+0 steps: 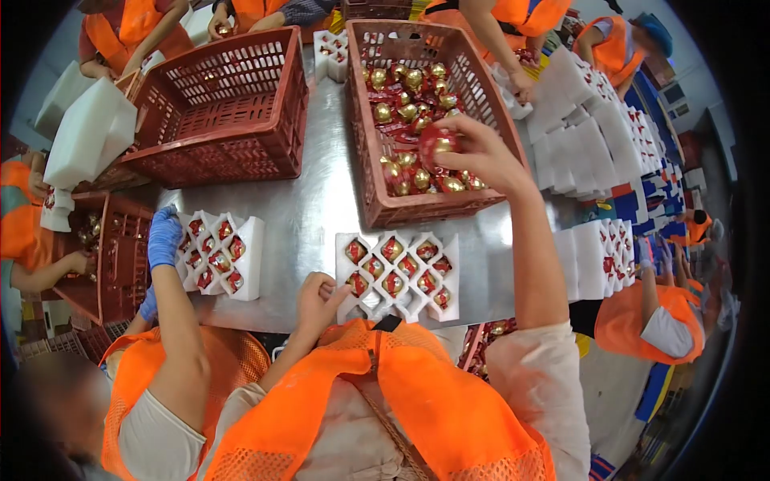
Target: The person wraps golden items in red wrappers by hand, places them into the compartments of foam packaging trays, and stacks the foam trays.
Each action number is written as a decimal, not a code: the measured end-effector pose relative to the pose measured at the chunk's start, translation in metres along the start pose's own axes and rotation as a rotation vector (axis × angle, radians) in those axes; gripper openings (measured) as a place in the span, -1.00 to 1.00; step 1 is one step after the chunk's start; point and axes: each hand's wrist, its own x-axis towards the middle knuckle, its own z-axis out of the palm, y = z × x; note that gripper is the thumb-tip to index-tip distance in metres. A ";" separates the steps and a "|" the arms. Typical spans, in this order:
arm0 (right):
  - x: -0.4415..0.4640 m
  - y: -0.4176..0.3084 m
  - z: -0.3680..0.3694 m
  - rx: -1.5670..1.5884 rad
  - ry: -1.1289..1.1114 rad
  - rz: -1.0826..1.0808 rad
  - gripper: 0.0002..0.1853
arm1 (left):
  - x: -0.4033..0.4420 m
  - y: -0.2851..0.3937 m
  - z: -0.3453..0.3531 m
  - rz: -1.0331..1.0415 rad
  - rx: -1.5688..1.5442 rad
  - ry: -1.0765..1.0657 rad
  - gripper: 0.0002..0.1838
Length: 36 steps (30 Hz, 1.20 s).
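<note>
My right hand (491, 160) is closed around a shiny red-and-gold ball (439, 146), holding it over the front part of a brown-red plastic crate (437, 210). Many similar gold balls with red wrapping (413, 80) lie loose in that crate. In front of my body sits a white foam tray (451, 276) with diamond-shaped pockets. Red-and-gold balls fill most pockets, and several along its near edge are bare. My left hand (318, 305) is at the tray's left edge, its fingers loosely bent and its thumb apart, close to or touching the foam.
Another brown-red crate (281, 120) stands at the back left of the metal table (325, 192). A co-worker's blue-gloved hand (164, 235) touches a second filled foam tray (252, 256). Stacked foam trays (573, 148) rise at the right. Several people in orange vests surround the table.
</note>
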 end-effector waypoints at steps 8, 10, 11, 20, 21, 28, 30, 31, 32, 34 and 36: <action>-0.130 0.038 0.091 0.595 0.263 -0.075 -0.39 | 0.012 0.107 0.005 0.133 -0.864 -0.483 -0.40; -0.144 0.063 0.130 0.769 0.339 0.044 -0.33 | 0.007 0.124 0.014 0.117 -0.841 -0.525 -0.35; -0.149 0.075 0.141 0.760 0.325 0.068 -0.27 | 0.004 0.117 0.019 0.100 -0.783 -0.492 -0.33; -0.158 0.105 0.155 0.141 0.098 -0.069 -0.64 | -0.015 0.041 0.007 -0.310 -0.912 -0.498 -0.43; -0.153 0.106 0.158 0.319 0.193 0.095 -0.65 | -0.010 0.031 0.003 -0.280 -0.868 -0.404 -0.42; -0.150 0.111 0.177 -0.573 -0.098 -0.210 -0.76 | -0.003 -0.016 -0.010 -0.227 -0.453 -0.146 -0.79; -0.145 0.103 0.179 -0.852 -0.134 -0.204 -0.79 | -0.006 -0.015 -0.008 -0.222 -0.437 -0.143 -0.84; -0.141 0.104 0.180 -0.849 -0.135 -0.203 -0.79 | -0.008 -0.012 -0.007 -0.206 -0.411 -0.152 -0.82; -0.136 0.105 0.181 -0.928 -0.182 -0.273 -0.78 | -0.009 -0.011 -0.007 -0.189 -0.386 -0.162 -0.80; -0.134 0.107 0.184 -1.004 -0.227 -0.338 -0.76 | -0.009 -0.012 -0.006 -0.184 -0.384 -0.171 -0.79; -0.135 0.108 0.186 -0.911 -0.204 -0.368 -0.69 | -0.008 -0.011 -0.006 -0.173 -0.390 -0.176 -0.79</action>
